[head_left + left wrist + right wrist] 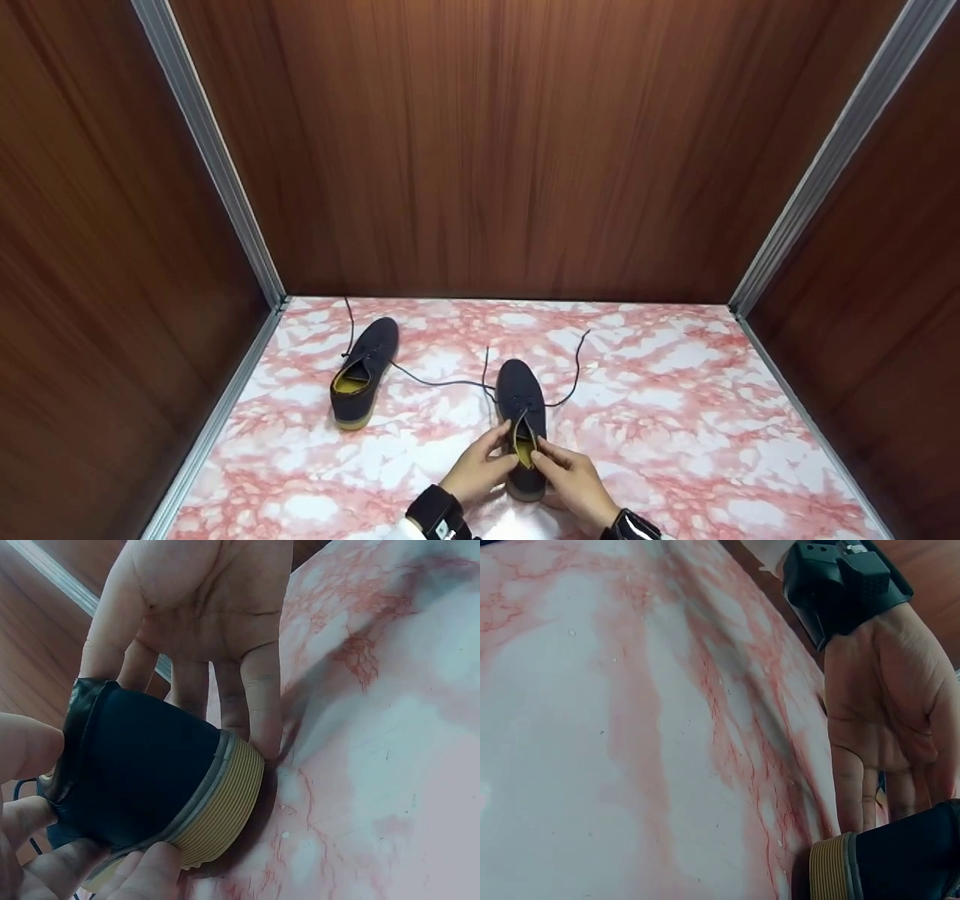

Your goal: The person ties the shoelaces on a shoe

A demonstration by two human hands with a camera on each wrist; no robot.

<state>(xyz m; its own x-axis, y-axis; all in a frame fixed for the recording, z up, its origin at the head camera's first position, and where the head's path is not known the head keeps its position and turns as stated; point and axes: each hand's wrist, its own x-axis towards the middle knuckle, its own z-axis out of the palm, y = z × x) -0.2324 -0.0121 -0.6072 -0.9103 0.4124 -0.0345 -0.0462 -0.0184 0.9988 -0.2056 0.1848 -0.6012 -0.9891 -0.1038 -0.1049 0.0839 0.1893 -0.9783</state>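
A dark navy lace-up shoe (517, 381) with a yellow lining stands on the patterned surface, its toe pointing away from me. My left hand (478, 466) pinches the left side of its collar, thumb at the opening and fingers along the outside. On the opposite side, my right hand (574, 480) pinches the collar in the same manner. Between them, the shoe's heel shows a ribbed tan sole edge (225, 810) in the left wrist view. In the right wrist view, the heel (900, 859) is cut off at the lower right corner. Loose laces (578, 367) spread out on both sides.
The matching shoe (375, 345) stands to the left with its laces undone; one lace (439, 384) runs toward the held shoe. Brown wood-look panels (495, 150) with grey metal corner strips (217, 157) enclose the pink-and-white marbled surface (675, 420) at the back and sides.
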